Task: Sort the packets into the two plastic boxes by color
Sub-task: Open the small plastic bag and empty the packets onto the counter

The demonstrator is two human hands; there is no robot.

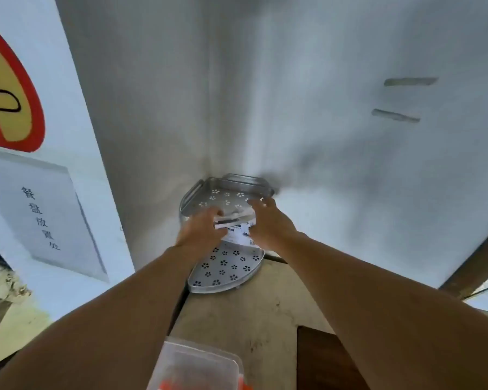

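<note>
Both my arms reach forward to a two-tier metal corner rack (226, 270) against the wall. My left hand (199, 232) and my right hand (268, 225) together grip a clear plastic box (235, 225) between the tiers; it holds white packets with dark print. A second clear plastic box (197, 367) lies at the bottom edge of the view, with something orange showing inside it. The frame is blurred, so the packets' details are unclear.
The rack's upper tier (228, 194) and lower tier have flower-shaped holes. Metal wall panels (350, 136) meet in a corner behind it. A no-smoking sign (9, 97) and a printed notice (43, 218) hang on the left wall. A dark brown surface (327, 361) lies at the lower right.
</note>
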